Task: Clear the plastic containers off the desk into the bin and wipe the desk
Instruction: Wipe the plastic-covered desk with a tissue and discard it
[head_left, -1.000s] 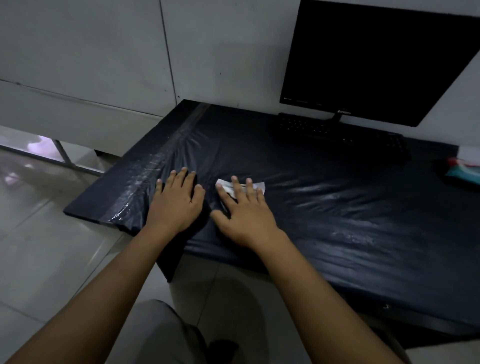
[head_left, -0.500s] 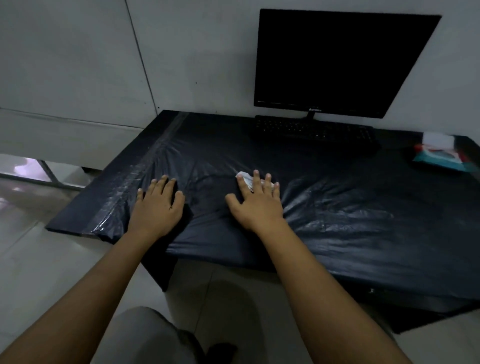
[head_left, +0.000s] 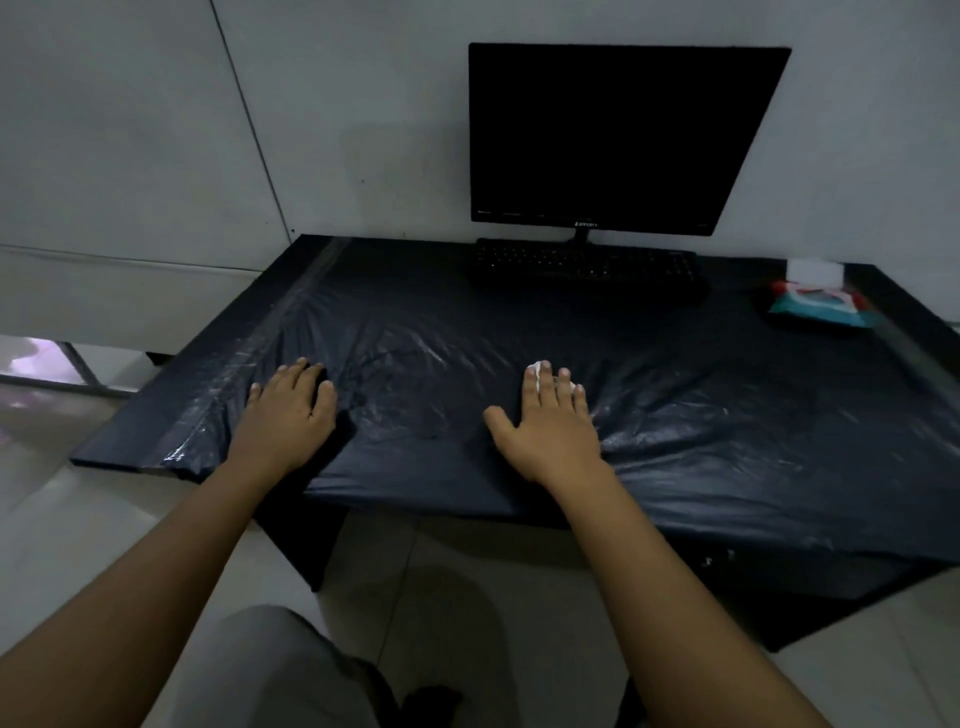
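Note:
The desk (head_left: 727, 415) is covered with wrinkled dark plastic sheeting. My right hand (head_left: 550, 423) lies flat near the middle of the desk, fingers straight, pressing a small white wipe (head_left: 535, 370) that peeks out at the fingertips. My left hand (head_left: 288, 413) rests flat on the sheeting near the desk's front left, fingers straight and holding nothing. No plastic containers or bin are in view.
A black monitor (head_left: 618, 140) stands at the back against the wall, with a black keyboard (head_left: 587, 265) in front of it. A teal and red wipes pack (head_left: 818, 304) and a white block (head_left: 813, 270) sit at the back right. Tiled floor lies below the desk's front edge.
My right hand has slid the white wipe to the right across the desk, away from my left hand. The left hand has stayed near the front left. The view has shifted right.

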